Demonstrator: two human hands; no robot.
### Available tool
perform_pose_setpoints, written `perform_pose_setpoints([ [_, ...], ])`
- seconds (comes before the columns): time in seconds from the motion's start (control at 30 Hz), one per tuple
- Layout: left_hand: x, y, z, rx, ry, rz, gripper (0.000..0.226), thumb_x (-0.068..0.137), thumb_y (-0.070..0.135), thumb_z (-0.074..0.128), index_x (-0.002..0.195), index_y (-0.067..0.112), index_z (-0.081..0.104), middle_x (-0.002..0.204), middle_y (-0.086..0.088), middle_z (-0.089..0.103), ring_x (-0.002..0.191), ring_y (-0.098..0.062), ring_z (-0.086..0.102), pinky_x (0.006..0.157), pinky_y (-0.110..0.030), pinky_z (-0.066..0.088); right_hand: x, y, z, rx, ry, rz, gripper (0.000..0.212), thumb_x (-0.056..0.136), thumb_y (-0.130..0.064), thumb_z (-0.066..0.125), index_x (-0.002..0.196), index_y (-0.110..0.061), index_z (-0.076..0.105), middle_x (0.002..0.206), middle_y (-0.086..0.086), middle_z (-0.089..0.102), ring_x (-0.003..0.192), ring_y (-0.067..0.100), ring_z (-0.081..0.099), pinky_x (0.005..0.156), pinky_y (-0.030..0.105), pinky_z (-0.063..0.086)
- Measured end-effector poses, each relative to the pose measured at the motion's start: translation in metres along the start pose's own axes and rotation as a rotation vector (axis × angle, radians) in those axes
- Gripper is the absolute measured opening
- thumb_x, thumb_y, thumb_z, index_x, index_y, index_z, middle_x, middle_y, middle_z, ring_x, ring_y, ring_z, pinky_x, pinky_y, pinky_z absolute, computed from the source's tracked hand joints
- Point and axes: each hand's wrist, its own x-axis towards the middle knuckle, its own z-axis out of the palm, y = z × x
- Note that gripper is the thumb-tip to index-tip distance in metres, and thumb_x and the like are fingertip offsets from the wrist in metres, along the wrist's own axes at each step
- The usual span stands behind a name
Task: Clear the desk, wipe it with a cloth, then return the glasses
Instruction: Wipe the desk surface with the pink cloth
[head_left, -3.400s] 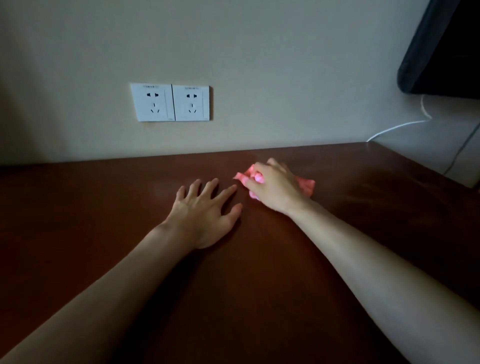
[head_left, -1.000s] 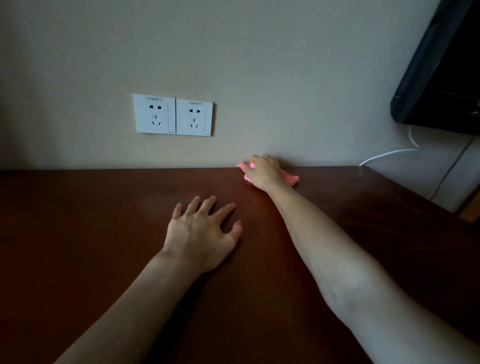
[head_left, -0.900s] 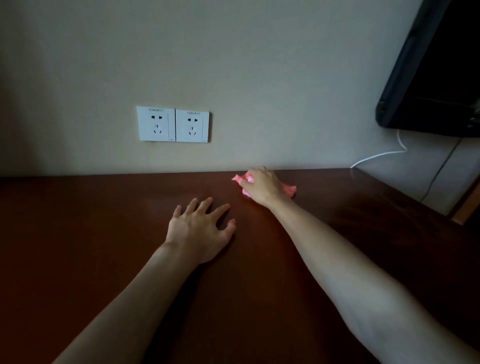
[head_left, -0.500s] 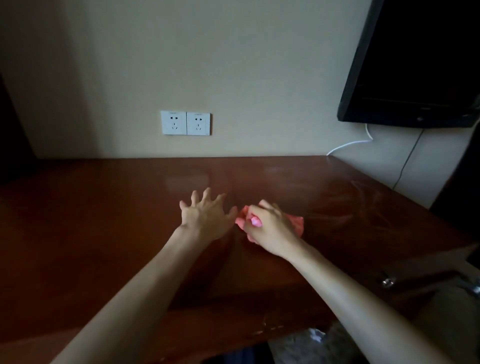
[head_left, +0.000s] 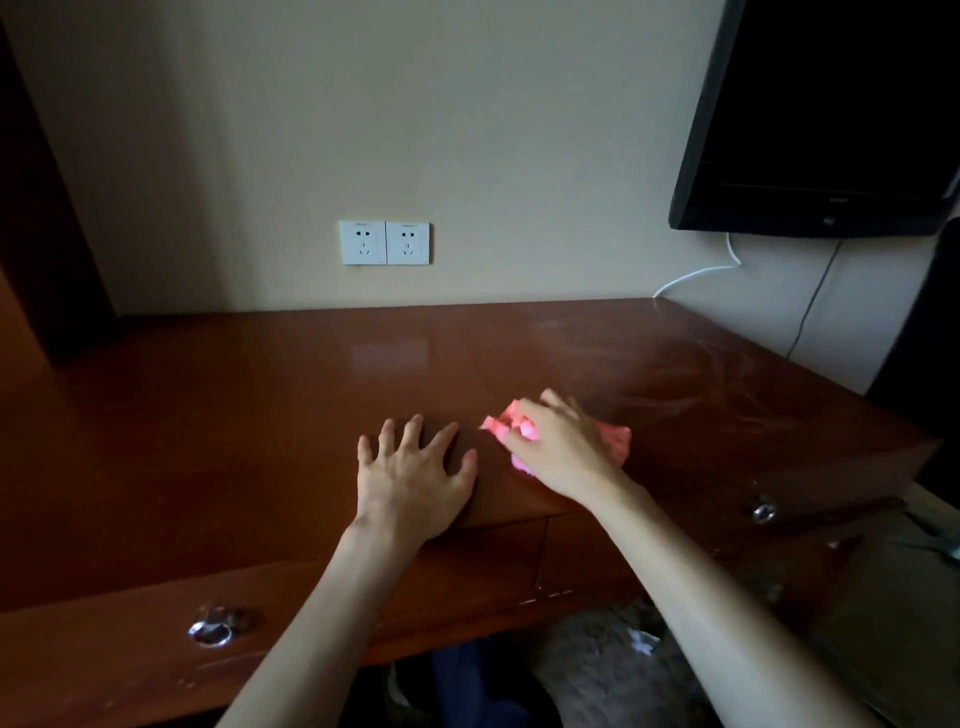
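A: Cloth (head_left: 613, 441): pink, bunched, on the bench (head_left: 234, 415) near the front edge, right of centre. Right hand (head_left: 558, 452) on top of it, fingers curled round the wad, pressing it to the wood.

B: Left hand (head_left: 415, 478)?

A: Flat on the bench just beside the cloth, fingers straight and spread, holding nothing. Reads as a brace.

B: Clearing step?

A: Looks done. Nothing stands on the bench top in view. Faint curved smears show on the far right part of the top, which I'd judge to be wipe marks, so that area has likely been covered.

B: Then wiping is in hand.

A: My judgement, yes, probably well along, with the cloth at the near edge. The left part of the top shows no such streaks; dim light, so I cannot tell whether it has been wiped.

B: Glasses?

A: Not in view anywhere. Returning them is left to do, and the cloth has to be put down first.

B: Surroundings?

A: Double wall socket (head_left: 384, 242) above the bench, dark screen (head_left: 831, 114) at upper right with a white cable (head_left: 696, 273) below it, drawer knobs (head_left: 210, 631) on the front.
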Motion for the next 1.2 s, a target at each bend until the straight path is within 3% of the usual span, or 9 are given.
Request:
perform_pose_setpoints([
  [0.13, -0.001, 0.0, 0.001, 0.014, 0.014, 0.001, 0.068, 0.097, 0.072, 0.02, 0.159, 0.044, 0.025, 0.169, 0.0, 0.02, 0.156, -0.031, 0.011, 0.124, -0.056, 0.01, -0.034, -0.001, -0.013, 0.096, -0.003, -0.062, 0.032, 0.092, -0.065, 0.051, 0.084, -0.034, 0.056, 0.088, -0.008, 0.048, 0.09, 0.021, 0.053, 0.074, 0.036, 0.044],
  [0.3, -0.001, -0.002, -0.001, 0.017, -0.001, 0.005, 0.067, 0.098, 0.071, 0.02, 0.159, 0.045, 0.024, 0.169, -0.001, 0.019, 0.156, -0.032, 0.012, 0.124, -0.056, 0.01, 0.013, -0.004, -0.002, 0.014, -0.012, 0.177, 0.038, 0.095, -0.059, 0.056, 0.1, -0.024, 0.068, 0.106, 0.006, 0.058, 0.108, 0.034, 0.054, 0.086, 0.037, 0.044],
  [0.4, 0.0, -0.002, 0.0, 0.009, -0.005, 0.01, 0.068, 0.097, 0.072, 0.02, 0.159, 0.044, 0.023, 0.169, -0.001, 0.019, 0.156, -0.032, 0.011, 0.125, -0.056, 0.009, -0.027, -0.009, -0.008, 0.037, 0.041, 0.042, 0.034, 0.093, -0.061, 0.056, 0.088, -0.027, 0.062, 0.095, 0.001, 0.054, 0.095, 0.03, 0.055, 0.077, 0.038, 0.044],
  [0.5, 0.0, -0.001, 0.002, 0.004, 0.0, 0.004, 0.068, 0.097, 0.072, 0.019, 0.159, 0.045, 0.023, 0.169, 0.0, 0.019, 0.156, -0.032, 0.011, 0.125, -0.055, 0.009, -0.031, 0.005, -0.019, 0.041, 0.025, 0.064, 0.032, 0.091, -0.064, 0.057, 0.08, -0.033, 0.054, 0.09, -0.004, 0.052, 0.093, 0.024, 0.057, 0.071, 0.033, 0.04],
  [0.63, 0.001, -0.002, 0.0, 0.026, -0.006, 0.018, 0.068, 0.097, 0.072, 0.018, 0.159, 0.044, 0.023, 0.169, -0.001, 0.019, 0.156, -0.032, 0.013, 0.124, -0.056, 0.011, 0.012, 0.017, -0.012, -0.016, 0.009, 0.256, 0.039, 0.093, -0.063, 0.055, 0.1, -0.028, 0.069, 0.104, 0.004, 0.057, 0.109, 0.033, 0.056, 0.087, 0.037, 0.047],
  [0.83, 0.001, 0.0, -0.001, 0.072, 0.017, 0.022, 0.068, 0.097, 0.071, 0.02, 0.159, 0.043, 0.025, 0.168, -0.001, 0.023, 0.154, -0.032, 0.017, 0.123, -0.056, 0.017, -0.033, 0.014, -0.024, 0.029, 0.015, 0.067, 0.03, 0.094, -0.061, 0.056, 0.083, -0.033, 0.057, 0.092, -0.003, 0.054, 0.091, 0.023, 0.055, 0.075, 0.034, 0.044],
  [1.03, 0.001, -0.003, -0.002, 0.078, 0.004, 0.033, 0.068, 0.097, 0.071, 0.018, 0.159, 0.043, 0.024, 0.168, -0.001, 0.023, 0.154, -0.033, 0.017, 0.122, -0.056, 0.017, 0.018, 0.023, -0.003, -0.074, 0.007, 0.333, 0.043, 0.098, -0.058, 0.049, 0.114, -0.021, 0.066, 0.121, 0.01, 0.056, 0.117, 0.037, 0.05, 0.095, 0.042, 0.043],
  [1.13, 0.002, -0.001, -0.003, 0.093, -0.003, 0.032, 0.069, 0.097, 0.071, 0.017, 0.159, 0.043, 0.024, 0.167, -0.002, 0.023, 0.154, -0.034, 0.019, 0.121, -0.057, 0.019, -0.009, 0.016, -0.014, -0.08, 0.009, 0.238, 0.042, 0.098, -0.062, 0.048, 0.106, -0.025, 0.066, 0.111, 0.008, 0.059, 0.108, 0.031, 0.053, 0.091, 0.04, 0.044],
  [1.2, 0.002, 0.001, -0.005, 0.143, -0.021, 0.047, 0.07, 0.096, 0.071, 0.016, 0.159, 0.041, 0.023, 0.166, -0.003, 0.026, 0.152, -0.035, 0.023, 0.119, -0.057, 0.025, -0.03, 0.018, -0.036, 0.139, -0.087, 0.112, 0.035, 0.094, -0.063, 0.055, 0.094, -0.031, 0.067, 0.097, -0.001, 0.062, 0.095, 0.018, 0.061, 0.084, 0.036, 0.049],
])
